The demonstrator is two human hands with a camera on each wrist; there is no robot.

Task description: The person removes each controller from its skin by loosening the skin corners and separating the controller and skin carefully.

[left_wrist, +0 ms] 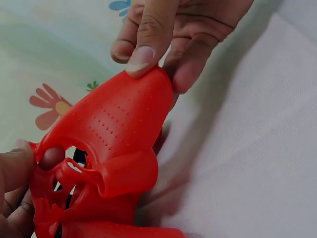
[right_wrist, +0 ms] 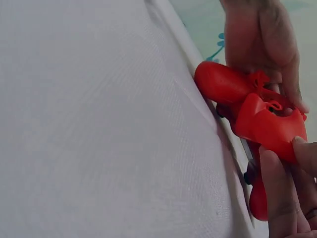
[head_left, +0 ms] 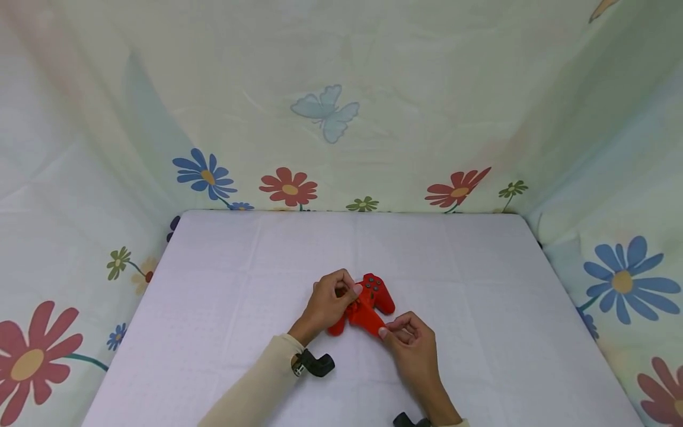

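A red game controller (head_left: 383, 301) with dark buttons is held near the middle of the table. A stretchy red silicone cover (left_wrist: 116, 119), dotted on its grip, is partly off it and pulled toward me. My left hand (head_left: 331, 299) pinches the cover's edge against the controller, with a fingertip showing through an opening in the left wrist view. Between thumb and fingers, my right hand (head_left: 416, 350) pinches the end of the cover's grip sleeve. In the right wrist view a round red controller handle (right_wrist: 258, 201) shows below the stretched cover, while the fingers hide part of it.
A white cloth covers the table (head_left: 213, 284). Around it hangs a pale curtain (head_left: 405, 71) printed with flowers and a butterfly. Each wrist carries a black camera mount, the left one (head_left: 315, 363) close over the cloth.
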